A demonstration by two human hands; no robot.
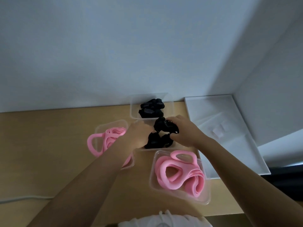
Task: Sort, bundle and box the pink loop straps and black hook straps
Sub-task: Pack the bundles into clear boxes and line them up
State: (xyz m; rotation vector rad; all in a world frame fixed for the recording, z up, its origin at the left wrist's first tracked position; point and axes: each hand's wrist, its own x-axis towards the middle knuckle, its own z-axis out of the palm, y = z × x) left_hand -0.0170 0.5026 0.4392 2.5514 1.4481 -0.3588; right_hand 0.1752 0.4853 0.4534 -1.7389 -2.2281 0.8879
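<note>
My right hand (182, 131) has its fingers curled round a lumpy black hook strap bundle (164, 126), holding it over the far end of the clear plastic tub (152, 149) between my hands. A second fuzzy black bundle (155, 142) sits in that tub's near end. My left hand (139, 135) is at the tub's left edge with the fingers tucked out of sight, so I honestly can't tell if it's gripping anything.

Just past my hands is another clear tub (134, 108) with more black bundles. The soft, rubbery-looking pink loop straps are coiled in two see-through tubs: one (100, 128) under my left forearm, spilling over the rim, and one (152, 177) under my right forearm. All this is on a smooth wooden table (49, 153).
</note>
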